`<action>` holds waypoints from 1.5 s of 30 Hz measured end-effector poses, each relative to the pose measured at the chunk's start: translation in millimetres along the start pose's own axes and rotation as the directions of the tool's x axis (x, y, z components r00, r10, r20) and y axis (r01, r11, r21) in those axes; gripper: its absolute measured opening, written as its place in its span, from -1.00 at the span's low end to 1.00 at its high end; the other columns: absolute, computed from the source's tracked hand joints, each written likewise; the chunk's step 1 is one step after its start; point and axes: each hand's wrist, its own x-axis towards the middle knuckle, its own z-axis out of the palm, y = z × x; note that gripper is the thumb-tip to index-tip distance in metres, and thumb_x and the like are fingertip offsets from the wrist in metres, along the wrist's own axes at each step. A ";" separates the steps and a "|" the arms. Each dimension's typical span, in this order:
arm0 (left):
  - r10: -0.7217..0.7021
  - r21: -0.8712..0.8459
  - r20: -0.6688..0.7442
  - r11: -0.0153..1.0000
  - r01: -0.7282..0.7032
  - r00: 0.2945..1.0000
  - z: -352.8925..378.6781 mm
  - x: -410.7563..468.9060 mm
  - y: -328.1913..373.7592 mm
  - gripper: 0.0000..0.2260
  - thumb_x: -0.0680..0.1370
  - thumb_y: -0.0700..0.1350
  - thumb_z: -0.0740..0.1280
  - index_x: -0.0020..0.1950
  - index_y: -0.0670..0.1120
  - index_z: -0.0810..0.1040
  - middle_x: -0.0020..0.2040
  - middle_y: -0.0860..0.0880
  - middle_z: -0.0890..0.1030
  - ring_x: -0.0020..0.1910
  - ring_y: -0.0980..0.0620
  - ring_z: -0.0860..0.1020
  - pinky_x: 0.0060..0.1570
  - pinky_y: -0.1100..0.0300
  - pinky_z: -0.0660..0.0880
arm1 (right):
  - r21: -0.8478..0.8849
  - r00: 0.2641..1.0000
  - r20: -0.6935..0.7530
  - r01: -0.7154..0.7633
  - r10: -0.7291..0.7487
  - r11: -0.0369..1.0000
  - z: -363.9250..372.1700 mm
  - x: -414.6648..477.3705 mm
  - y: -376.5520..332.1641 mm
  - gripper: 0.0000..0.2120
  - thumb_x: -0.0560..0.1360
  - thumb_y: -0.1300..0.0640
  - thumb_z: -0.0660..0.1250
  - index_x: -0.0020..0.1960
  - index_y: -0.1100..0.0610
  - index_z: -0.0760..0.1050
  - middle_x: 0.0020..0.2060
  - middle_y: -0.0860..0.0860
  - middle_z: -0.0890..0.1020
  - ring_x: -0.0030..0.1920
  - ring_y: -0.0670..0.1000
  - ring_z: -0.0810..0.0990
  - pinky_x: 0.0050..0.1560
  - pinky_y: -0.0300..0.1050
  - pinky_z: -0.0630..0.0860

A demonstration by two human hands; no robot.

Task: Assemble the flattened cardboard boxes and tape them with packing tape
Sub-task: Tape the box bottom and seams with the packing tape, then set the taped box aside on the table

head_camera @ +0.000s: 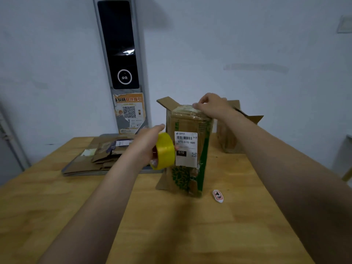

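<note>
The wooden counter (pixel 133 216) carried everything, and the upright box (pixel 190 121) stood near its middle with one top flap splayed to its left. It was probably light and hollow, stiff along its creases but soft across the faces. The old glossy tape on its front looked slippery, so the top edges and corners seemed the sounder places to hold.

Behind and to the box's left lay the flattened cardboard stack (pixel 99 157). A second box (pixel 228 138) stood just behind it on the right.

The yellow tape roll (pixel 165 149) sat against the box's left front, beside the white label. It looked rigid and easy to clasp through its core.

The left grip (pixel 146 141) was curled round that roll, forefinger stretched toward the box. The right grip (pixel 211 105) was bent over the box's top, thumb and fingers closed on its upper edge. Whether they also pinched a tape end could not be told.

A small white tag (pixel 217 195) lay near the box's right foot.
</note>
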 end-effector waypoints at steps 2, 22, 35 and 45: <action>0.018 0.029 -0.038 0.999 -0.017 0.999 8.7 2.1 -6.9 -0.47 0.64 0.02 0.38 0.49 -0.12 0.23 0.20 -0.32 0.65 0.07 -0.34 0.69 0.02 -0.23 0.65 | -0.079 0.980 0.183 -0.061 0.075 0.995 -4.9 9.6 -6.1 -0.37 0.55 -0.30 0.32 0.37 0.18 0.49 0.32 0.10 0.56 0.31 0.15 0.49 0.25 -0.01 0.39; 0.188 0.171 -0.209 0.973 -0.153 0.960 -0.8 54.1 -4.7 -0.59 0.62 0.07 0.33 0.42 0.00 0.34 0.37 -0.13 0.47 0.21 -0.18 0.51 0.06 -0.04 0.53 | 0.481 0.988 -0.069 -0.091 0.141 0.872 53.5 -57.6 31.9 -0.65 0.66 -0.01 0.18 0.43 -0.08 0.30 -0.08 -0.10 0.58 -0.21 -0.19 0.60 -0.21 -0.07 0.58; -0.196 0.449 0.005 0.877 0.173 0.981 -33.3 75.0 -60.9 -0.02 0.29 0.38 0.55 0.57 -0.05 0.34 0.58 -0.11 0.34 0.51 -0.27 0.36 0.42 -0.32 0.34 | 0.525 0.845 0.470 -0.501 0.256 0.688 91.3 -84.2 72.8 -0.60 0.46 -0.26 0.48 0.12 0.02 0.63 0.06 0.19 0.67 -0.15 0.25 0.75 -0.06 0.10 0.71; 0.217 0.849 -0.047 0.523 -0.076 0.975 -10.2 83.4 -91.0 -0.20 0.23 0.31 0.64 0.24 -0.04 0.35 0.05 0.06 0.48 0.00 0.01 0.48 -0.25 0.12 0.42 | 0.112 0.917 0.355 -0.233 0.180 0.966 125.9 -76.2 65.1 -0.83 0.49 -0.07 0.49 -0.04 -0.02 0.56 -0.22 -0.01 0.67 -0.44 -0.09 0.65 -0.50 -0.22 0.46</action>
